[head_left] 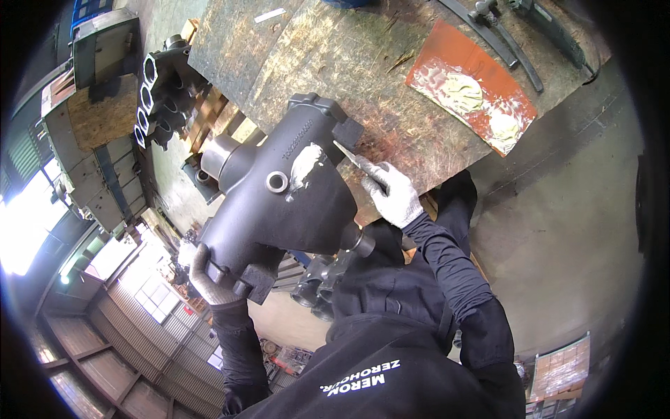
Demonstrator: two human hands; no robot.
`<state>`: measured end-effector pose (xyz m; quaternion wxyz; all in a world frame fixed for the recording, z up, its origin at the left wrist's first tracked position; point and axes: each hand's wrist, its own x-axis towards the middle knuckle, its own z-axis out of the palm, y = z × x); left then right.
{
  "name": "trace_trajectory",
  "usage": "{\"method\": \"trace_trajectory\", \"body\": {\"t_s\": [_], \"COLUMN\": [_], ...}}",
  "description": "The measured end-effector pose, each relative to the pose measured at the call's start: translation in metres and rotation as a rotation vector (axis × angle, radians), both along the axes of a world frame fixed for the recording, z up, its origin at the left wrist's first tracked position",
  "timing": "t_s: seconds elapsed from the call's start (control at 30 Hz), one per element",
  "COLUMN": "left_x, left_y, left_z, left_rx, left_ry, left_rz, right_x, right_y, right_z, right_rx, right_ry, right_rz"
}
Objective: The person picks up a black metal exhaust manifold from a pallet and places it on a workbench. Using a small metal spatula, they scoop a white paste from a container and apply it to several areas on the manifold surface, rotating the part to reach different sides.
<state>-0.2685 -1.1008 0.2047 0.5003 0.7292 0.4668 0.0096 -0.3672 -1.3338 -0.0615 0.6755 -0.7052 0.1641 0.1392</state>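
Head view shows me the black pipe [279, 209], thick and branched, just left of the frame's middle, its long axis slanting from the upper right down to the lower left. Its upper end lies over the edge of the worn table [314, 59]. The right hand [392, 195], gloved, is to the right of it, fingers clamped on a thin pointed knife [359, 161]. The knife's tip aims at the upper left, right by the pipe's upper end; I cannot tell whether it touches.

What I would judge matters most is how that tip stands to the smear of white paste [305, 166] on the pipe. The smear sits left of the tip and slightly lower in the frame, drawn out along the pipe's slant, so I reckon the knife needs to come left and down across it. A pale metal ring [277, 182] sits just beyond the smear on its left.

The left hand [211, 283], also gloved, is at the lower left, its fingers closed around the pipe's lower end. I see the right hand is clearly the nearer one to the paste.
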Motion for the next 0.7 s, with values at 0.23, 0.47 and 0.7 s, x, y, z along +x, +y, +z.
{"method": "trace_trajectory", "body": {"t_s": [0.23, 0.47, 0.7], "left_x": [-0.006, -0.014, -0.015], "left_y": [0.012, 0.039, 0.037], "left_z": [-0.001, -0.003, -0.003], "left_rx": [-0.059, 0.041, -0.111], "left_ry": [0.029, 0.05, 0.009], "left_rz": [0.121, 0.115, 0.126], "right_x": [0.009, 0.007, 0.006], "right_y": [0.02, 0.024, 0.022], "right_z": [-0.006, -0.009, -0.004], "right_rx": [-0.088, -0.268, -0.29], "right_ry": [-0.144, -0.156, -0.175], "right_rz": [0.028, 0.067, 0.054]}}
